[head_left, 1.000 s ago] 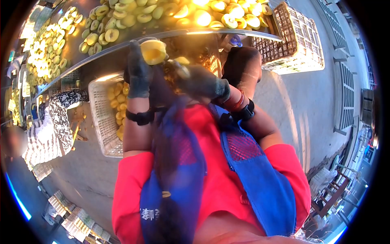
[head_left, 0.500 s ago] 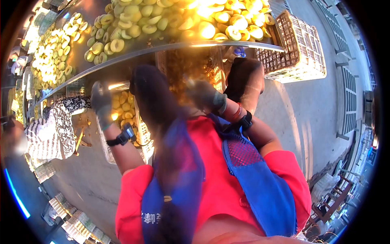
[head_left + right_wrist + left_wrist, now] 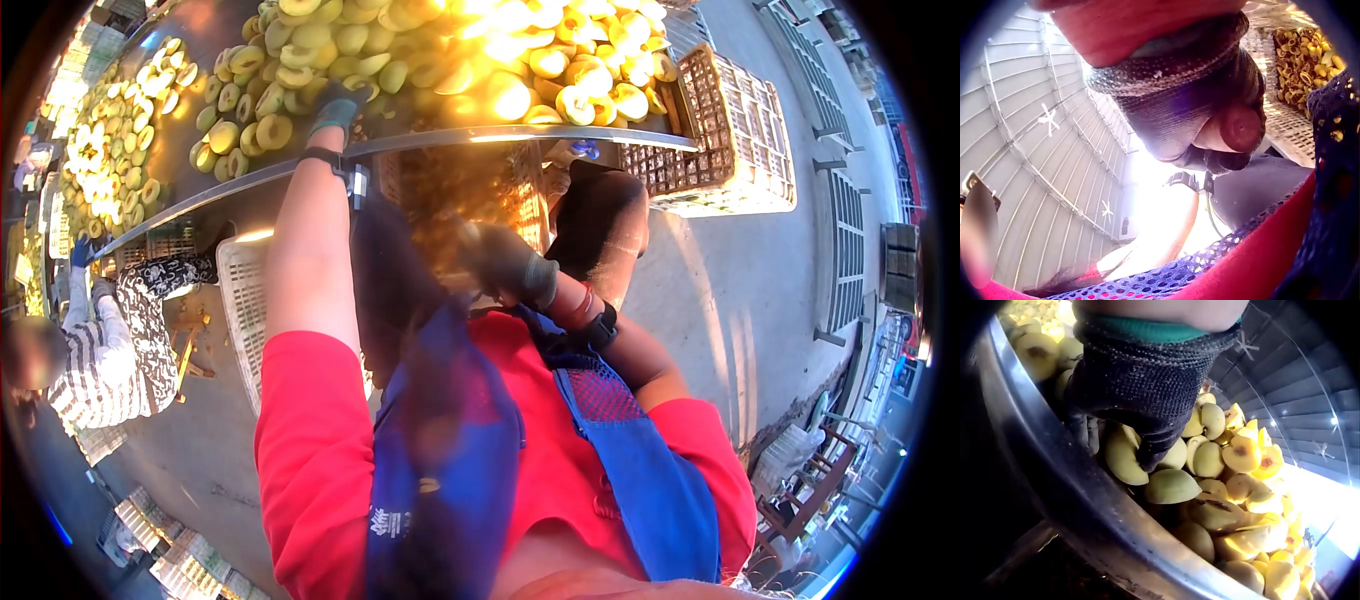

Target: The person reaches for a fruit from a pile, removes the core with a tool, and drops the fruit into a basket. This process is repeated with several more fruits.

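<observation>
In the head view, the gloved left hand [image 3: 338,108] reaches over the metal table's edge into a pile of halved yellow-green fruit [image 3: 350,40]. Close up in the left wrist view, the left hand [image 3: 1138,384] pinches a fruit half [image 3: 1124,459] between its fingers, with other halves touching it. The gloved right hand [image 3: 510,265] is low in front of the lap, over a crate. From the right wrist view, the right hand [image 3: 1191,112] has its fingers curled round a handle with a round brownish end [image 3: 1240,129]; the handle's other end is hidden.
The table's metal rim [image 3: 430,140] curves across in front of the knees. A white crate [image 3: 245,300] stands left of the legs, another crate [image 3: 745,140] at the right. Scraps fill the crate [image 3: 1291,125] between the knees. Another person in a striped top [image 3: 105,365] sits at left.
The left hand has gone from holding a yellow fruit half near the right hand, to above the left crate, then up to the pile; that half is gone from it. The right hand has stayed low.
</observation>
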Available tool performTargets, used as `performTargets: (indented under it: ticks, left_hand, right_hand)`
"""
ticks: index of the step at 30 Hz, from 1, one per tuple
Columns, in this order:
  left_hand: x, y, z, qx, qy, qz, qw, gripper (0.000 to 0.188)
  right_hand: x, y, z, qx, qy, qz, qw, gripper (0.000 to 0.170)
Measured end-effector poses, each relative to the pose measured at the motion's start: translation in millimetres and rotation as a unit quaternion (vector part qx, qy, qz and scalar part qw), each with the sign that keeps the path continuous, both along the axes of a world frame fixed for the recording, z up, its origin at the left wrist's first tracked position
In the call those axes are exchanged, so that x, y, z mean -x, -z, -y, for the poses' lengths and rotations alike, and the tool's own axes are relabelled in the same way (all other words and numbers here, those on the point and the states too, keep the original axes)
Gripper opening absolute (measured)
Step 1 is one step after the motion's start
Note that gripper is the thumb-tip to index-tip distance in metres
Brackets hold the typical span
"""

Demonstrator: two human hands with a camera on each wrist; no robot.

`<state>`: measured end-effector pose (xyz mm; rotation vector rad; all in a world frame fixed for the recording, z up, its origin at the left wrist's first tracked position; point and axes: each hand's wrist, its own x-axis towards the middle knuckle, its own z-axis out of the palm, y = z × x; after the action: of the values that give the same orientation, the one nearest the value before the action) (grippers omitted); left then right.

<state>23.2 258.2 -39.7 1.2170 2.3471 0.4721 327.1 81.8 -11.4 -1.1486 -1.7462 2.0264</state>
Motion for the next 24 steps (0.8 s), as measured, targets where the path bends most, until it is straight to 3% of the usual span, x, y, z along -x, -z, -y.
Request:
performTargets:
  ticks: [4,5,7,9,11,12,13,19,22,24]
  left_hand:
    - [14,45,-15,-0.048,0.033,-0.043,0.997,0.074]
    - [17,49,-16,-0.045,0.043,0.006,0.998,0.072]
    - [13,30,-1,-0.036,0.065,0.103,0.992,0.068]
    - [-6,-26,40,-0.048,0.130,0.304,0.942,0.061]
    - [-35,-68,82,-0.103,0.132,0.438,0.883,0.055]
    - [-54,-80,98,-0.154,0.104,0.473,0.861,0.051]
    - [-69,-88,113,-0.203,0.073,0.506,0.835,0.048]
    - [-110,-104,166,-0.262,0.103,0.470,0.837,0.044]
    - [-122,-106,180,-0.291,0.130,0.410,0.854,0.033]
    - [-125,-105,184,-0.361,0.173,0.370,0.838,0.034]
  right_hand:
    - [2,-14,-4,0.064,0.014,-0.005,0.998,0.011]
    - [4,-21,-7,0.092,0.019,0.007,0.996,0.011]
    - [4,-10,-8,-0.003,0.025,-0.038,0.999,0.012]
    - [6,-16,-10,-0.069,0.046,-0.042,0.996,0.013]
    - [14,-41,-13,-0.104,0.080,-0.006,0.991,0.014]
    - [17,-26,-16,-0.241,0.072,0.010,0.968,0.016]
    - [18,-33,-17,-0.248,0.084,0.001,0.965,0.017]
    - [25,-59,-14,-0.361,0.130,-0.029,0.923,0.023]
    - [23,-66,-6,-0.372,0.131,-0.015,0.919,0.024]
    - [22,-67,-1,-0.380,0.138,-0.016,0.914,0.023]
